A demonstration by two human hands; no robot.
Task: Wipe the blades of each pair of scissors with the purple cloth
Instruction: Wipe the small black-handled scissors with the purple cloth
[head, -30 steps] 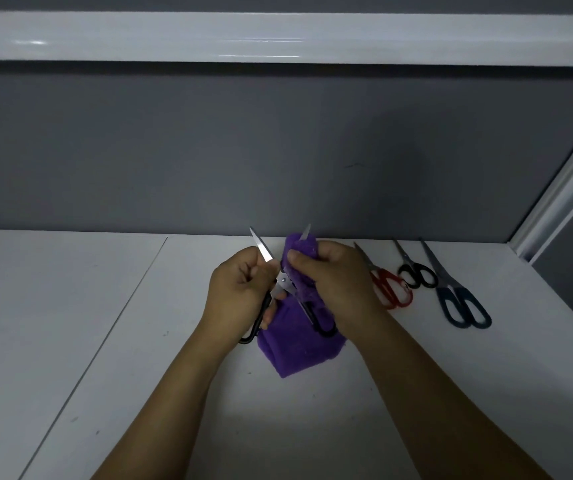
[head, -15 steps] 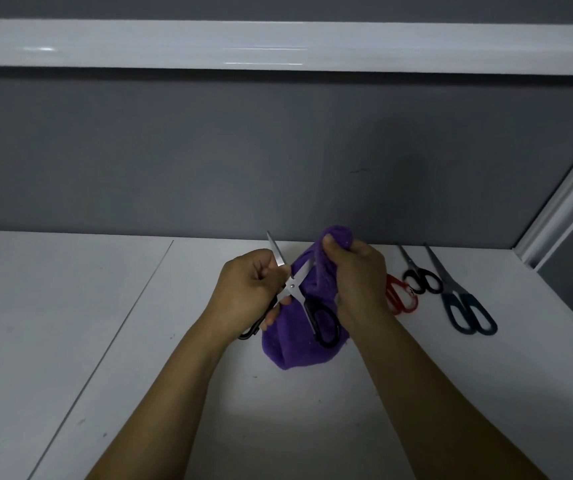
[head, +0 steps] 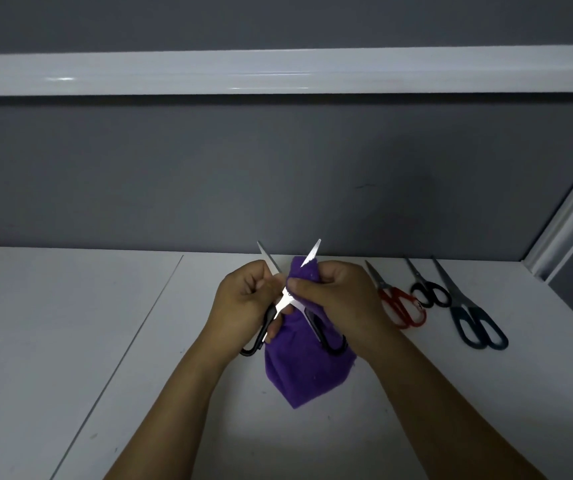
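Above the white tabletop (head: 70,341), our left hand (head: 240,303) gripped one handle of the black-handled scissors (head: 283,300), whose blades stood spread apart. Our right hand (head: 338,299) pinched the purple cloth (head: 307,374) around the right blade. Further right, red scissors (head: 401,304), small black scissors (head: 430,293) and blue scissors (head: 475,323) lay side by side on the tabletop.

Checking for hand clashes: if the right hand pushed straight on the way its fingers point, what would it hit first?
Probably the left hand, just across the open scissors it holds; the right hand pinches the purple cloth there. Depth is unclear.
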